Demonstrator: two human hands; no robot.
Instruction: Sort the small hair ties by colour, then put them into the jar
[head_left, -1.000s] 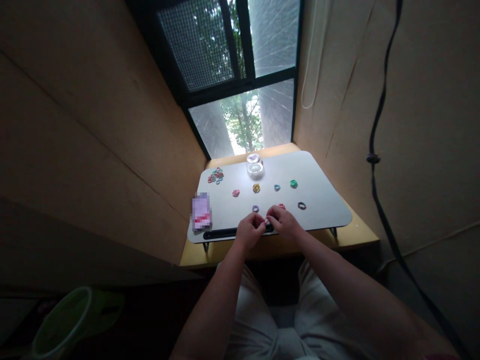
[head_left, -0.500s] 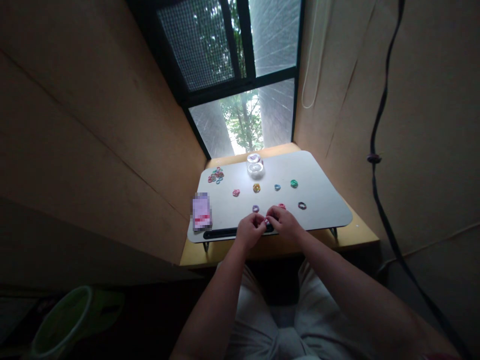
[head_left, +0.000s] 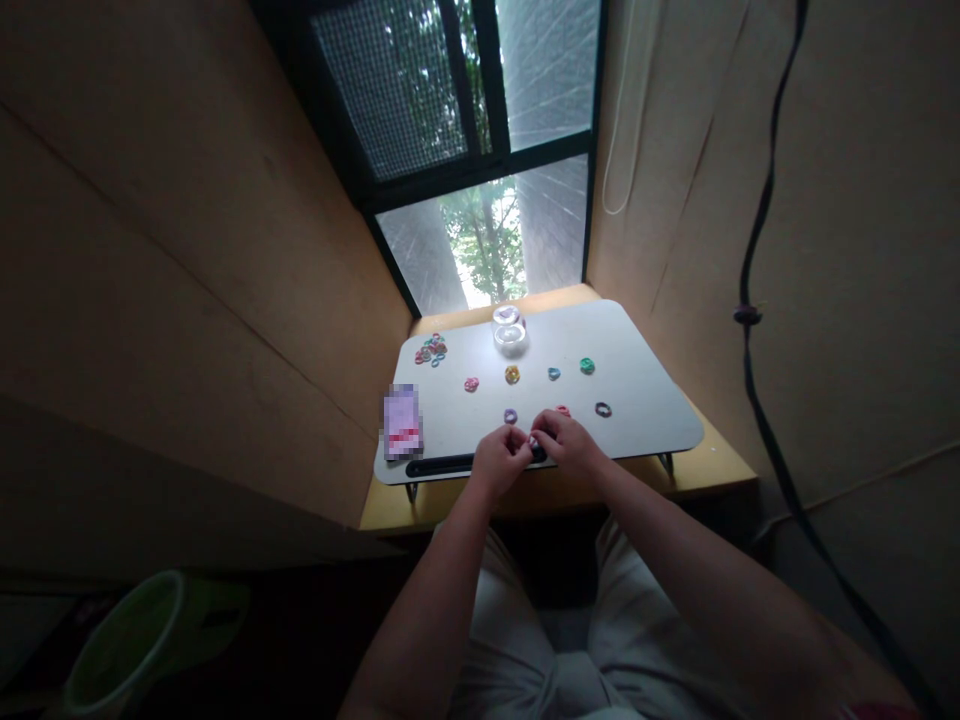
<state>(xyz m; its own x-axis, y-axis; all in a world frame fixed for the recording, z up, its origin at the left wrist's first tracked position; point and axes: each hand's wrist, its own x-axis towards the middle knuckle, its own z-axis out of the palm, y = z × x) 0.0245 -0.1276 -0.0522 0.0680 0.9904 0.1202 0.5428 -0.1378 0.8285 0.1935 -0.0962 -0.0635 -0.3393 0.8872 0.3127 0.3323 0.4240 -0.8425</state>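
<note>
My left hand (head_left: 502,455) and my right hand (head_left: 561,436) meet over the front edge of the white lap table (head_left: 645,400). Both are closed, fingertips pinching what looks like a small pale pink hair tie (head_left: 534,441), mostly covered by the fingers. Just beyond them lie a purple hair tie group (head_left: 511,416), a red-pink one (head_left: 562,411) partly behind my right hand, and a dark one (head_left: 604,409). Farther back sit pink (head_left: 471,384), yellow (head_left: 512,374), blue (head_left: 553,373) and green (head_left: 587,366) groups.
A mixed pile of coloured hair ties (head_left: 431,350) lies at the back left. A clear round container (head_left: 510,332) stands near the window. A blurred purple packet (head_left: 403,422) rests at the left, by the black slot (head_left: 442,466). A green basket (head_left: 124,640) is on the lower left.
The view has shifted very slightly. Both hands keep the same pinch in the same place, and the things on the table have not moved.
</note>
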